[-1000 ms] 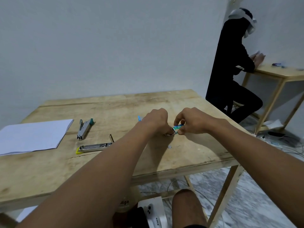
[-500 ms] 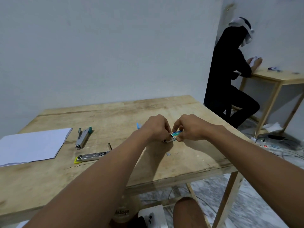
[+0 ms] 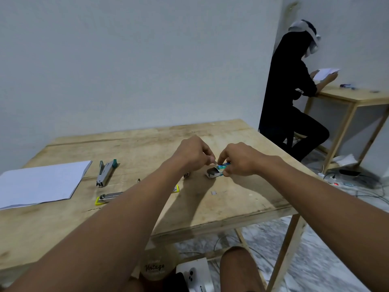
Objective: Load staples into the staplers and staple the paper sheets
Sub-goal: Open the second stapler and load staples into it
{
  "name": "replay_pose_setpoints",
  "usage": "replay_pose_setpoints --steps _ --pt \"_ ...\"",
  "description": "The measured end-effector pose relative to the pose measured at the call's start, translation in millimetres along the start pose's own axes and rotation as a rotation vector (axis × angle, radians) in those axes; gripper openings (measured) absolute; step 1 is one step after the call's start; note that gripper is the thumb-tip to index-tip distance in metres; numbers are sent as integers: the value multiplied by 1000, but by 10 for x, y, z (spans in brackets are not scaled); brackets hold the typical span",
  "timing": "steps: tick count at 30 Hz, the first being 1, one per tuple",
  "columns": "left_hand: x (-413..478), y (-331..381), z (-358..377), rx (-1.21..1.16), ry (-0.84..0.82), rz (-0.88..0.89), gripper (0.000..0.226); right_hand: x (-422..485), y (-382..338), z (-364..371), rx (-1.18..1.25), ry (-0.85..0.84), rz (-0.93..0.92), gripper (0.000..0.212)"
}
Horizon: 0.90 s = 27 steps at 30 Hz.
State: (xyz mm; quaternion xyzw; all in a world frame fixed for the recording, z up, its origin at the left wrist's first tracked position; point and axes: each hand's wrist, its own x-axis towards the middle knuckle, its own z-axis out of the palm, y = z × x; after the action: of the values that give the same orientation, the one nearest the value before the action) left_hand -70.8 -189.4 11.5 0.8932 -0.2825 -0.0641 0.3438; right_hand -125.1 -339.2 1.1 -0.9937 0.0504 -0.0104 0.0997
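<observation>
A small staple box [image 3: 215, 171] with a blue-green sleeve lies on the wooden table [image 3: 231, 209], its tray slid open toward the left. My right hand [image 3: 237, 160] pinches the sleeve end. My left hand [image 3: 194, 153] hovers just left of the box with fingertips pinched together; what they hold is too small to tell. A green-tipped stapler [image 3: 106, 170] lies opened flat at the left. A yellow-based stapler [image 3: 107, 198] lies nearer me, partly hidden by my left forearm. A stack of white paper sheets [image 3: 40, 182] rests at the far left.
A loose staple strip [image 3: 213, 193] lies on the table near the box. Another person [image 3: 292, 98] sits at a second wooden table [image 3: 353, 96] at the right. Cables and a power strip [image 3: 334, 181] lie on the floor. A phone [image 3: 194, 275] sits below the table.
The staple box tray has slid out to the left and now shows open. My left hand lifted slightly away from the box. The view tilted.
</observation>
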Motion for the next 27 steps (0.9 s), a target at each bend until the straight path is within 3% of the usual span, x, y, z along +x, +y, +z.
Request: replay_pose_setpoints --steps 4,14,24,27 --pt "-64 -8 -44 -28 49 -58 14 -23 18 -19 8 20 24 47" --pt "-261 -183 -339 -205 119 -229 13 -119 -449 -146 308 224 -79 13" --pt "-666 -533 -600 -342 139 -256 10 -125 -963 84 326 179 -193 5" --pt "-726 -617 -654 -289 224 -228 7 -125 -1058 106 296 156 -215 6"
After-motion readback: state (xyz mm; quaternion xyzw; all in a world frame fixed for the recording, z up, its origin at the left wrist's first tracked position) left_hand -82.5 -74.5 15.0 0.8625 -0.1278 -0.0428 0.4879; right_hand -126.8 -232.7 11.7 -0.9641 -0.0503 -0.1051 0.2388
